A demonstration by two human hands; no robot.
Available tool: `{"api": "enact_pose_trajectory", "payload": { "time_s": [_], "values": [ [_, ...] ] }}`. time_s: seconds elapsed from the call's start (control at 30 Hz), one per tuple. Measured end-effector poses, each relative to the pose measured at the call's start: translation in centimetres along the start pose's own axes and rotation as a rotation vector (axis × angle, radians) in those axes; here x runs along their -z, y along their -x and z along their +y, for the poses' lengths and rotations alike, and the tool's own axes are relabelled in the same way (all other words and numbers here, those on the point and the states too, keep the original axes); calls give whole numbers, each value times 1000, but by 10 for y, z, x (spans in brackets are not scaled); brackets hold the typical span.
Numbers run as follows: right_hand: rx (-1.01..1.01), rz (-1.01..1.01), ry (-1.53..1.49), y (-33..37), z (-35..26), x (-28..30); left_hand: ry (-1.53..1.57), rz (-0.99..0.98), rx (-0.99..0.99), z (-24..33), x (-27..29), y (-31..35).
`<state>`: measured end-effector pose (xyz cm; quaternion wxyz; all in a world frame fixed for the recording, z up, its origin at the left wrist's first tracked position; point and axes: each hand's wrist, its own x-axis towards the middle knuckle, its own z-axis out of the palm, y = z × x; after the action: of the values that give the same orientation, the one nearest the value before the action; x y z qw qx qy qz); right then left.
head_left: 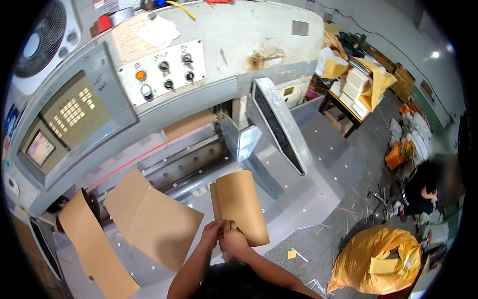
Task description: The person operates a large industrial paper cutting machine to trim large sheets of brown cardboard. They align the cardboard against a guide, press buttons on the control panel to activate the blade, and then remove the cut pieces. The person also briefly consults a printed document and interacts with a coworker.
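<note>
Head view. Curved, smooth tan paper sheet (241, 204) lies on the grey metal table (313, 197), directly before the person. Left hand (211, 233) and right hand (235, 239) meet at its near left edge, fingers bunched, curled. Whether either pinches the paper: can't tell, fingertips tucked away. Handling, my judgement: line up edges before pressing, spread pressure evenly, avoid creasing the bend. Sheet's underside hidden; layer count unclear. Long tan paper strip (94, 239), far left, cut off below. Small lit screen (41, 148) unreadable.
</note>
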<state>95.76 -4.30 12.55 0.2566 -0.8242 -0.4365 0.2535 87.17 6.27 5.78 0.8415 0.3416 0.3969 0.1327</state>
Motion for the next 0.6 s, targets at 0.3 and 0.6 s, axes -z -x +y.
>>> {"api": "enact_pose_trajectory", "payload": {
  "time_s": [0.3,0.6],
  "values": [
    [207,538,172,13,69,104,-103,83,-35,-13,-8,-1],
    [330,210,345,16,54,95,43,91,-49,-1,-12,13]
  ]
}}
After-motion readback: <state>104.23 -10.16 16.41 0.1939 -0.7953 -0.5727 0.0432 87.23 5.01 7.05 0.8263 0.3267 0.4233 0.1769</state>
